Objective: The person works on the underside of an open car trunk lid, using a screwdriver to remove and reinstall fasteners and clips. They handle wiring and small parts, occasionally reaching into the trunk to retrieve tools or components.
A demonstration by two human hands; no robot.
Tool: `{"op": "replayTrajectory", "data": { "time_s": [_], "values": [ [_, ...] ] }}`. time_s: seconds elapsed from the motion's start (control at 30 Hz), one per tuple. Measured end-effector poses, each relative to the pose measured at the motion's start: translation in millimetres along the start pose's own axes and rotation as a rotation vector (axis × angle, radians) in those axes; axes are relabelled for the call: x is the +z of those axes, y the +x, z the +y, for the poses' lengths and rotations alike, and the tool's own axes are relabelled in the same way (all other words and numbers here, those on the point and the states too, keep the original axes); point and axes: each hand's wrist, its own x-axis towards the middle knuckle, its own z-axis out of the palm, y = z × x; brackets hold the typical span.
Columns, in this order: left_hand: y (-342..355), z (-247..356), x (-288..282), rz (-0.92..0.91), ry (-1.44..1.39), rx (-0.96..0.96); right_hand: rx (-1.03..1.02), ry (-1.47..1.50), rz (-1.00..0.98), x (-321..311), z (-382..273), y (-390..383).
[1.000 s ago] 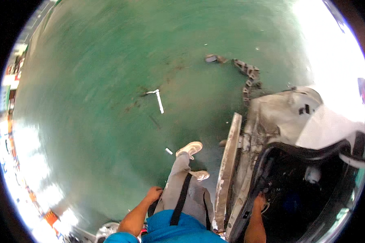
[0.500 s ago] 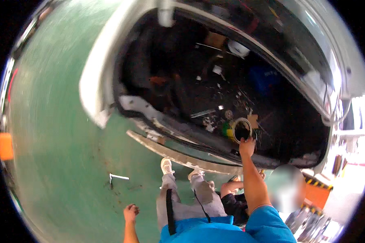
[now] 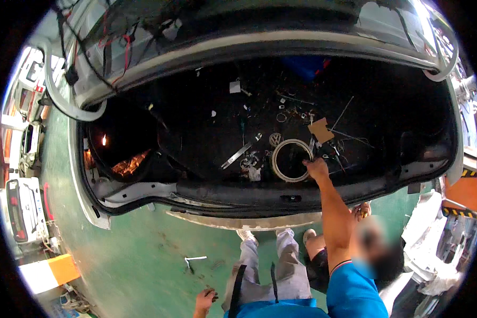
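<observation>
Grasping a pale ring [image 3: 275, 162] beside a lettered badge [image 3: 275, 139] is the right hand [image 3: 318, 169] (left hand [image 3: 205, 300]: grip unclear).

This looks like a vehicle repair workshop: a car stands with its trunk [image 3: 238, 192] open, red and black wires [image 3: 127, 50] dangling bare under the raised lid [image 3: 281, 18], and a worn bumper bar [image 3: 249, 221] below the sill. The floor [image 3: 143, 244] is painted green; further vehicle bodies [image 3: 24, 209] line the left edge, and an orange panel [image 3: 464, 193] at right carries black-and-yellow hazard stripes [image 3: 461, 213].
</observation>
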Motion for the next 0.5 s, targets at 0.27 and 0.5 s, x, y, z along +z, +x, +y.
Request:
{"op": "replayTrajectory", "data": {
  "time_s": [0.27, 0.5],
  "values": [
    [8.4, 31.2, 8.2, -0.012, 0.022, 0.019, -0.043, 0.222, 0.152, 9.0, -86.4, -50.3],
    [-3.9, 27.4, 5.0, -0.101, 0.145, 0.135, -0.008, 0.597, 0.206, 0.5, -161.2, -5.0]
  ]
}}
